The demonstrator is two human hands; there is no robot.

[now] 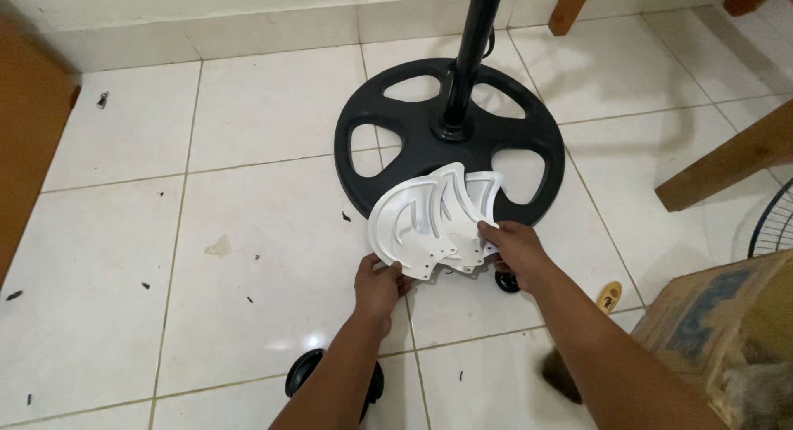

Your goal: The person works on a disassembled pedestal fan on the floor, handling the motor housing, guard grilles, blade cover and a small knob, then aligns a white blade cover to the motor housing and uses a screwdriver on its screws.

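Note:
Both of my hands hold a stack of white plastic fan blades (429,215), fanned out just above the tiled floor. My left hand (378,285) grips the stack's lower left edge. My right hand (510,247) pinches its right edge. The blades overlap the front rim of a round black fan base (388,153), from which a black pole (472,50) rises. A small black round part (506,282) lies on the floor under my right wrist.
A black round cap (304,372) sits on the tiles beside my left forearm. A cardboard box (727,323) stands at the right, with a fan grille's edge (772,223) behind it. Wooden furniture legs (727,161) cross the right side. A wooden panel (25,133) borders the left.

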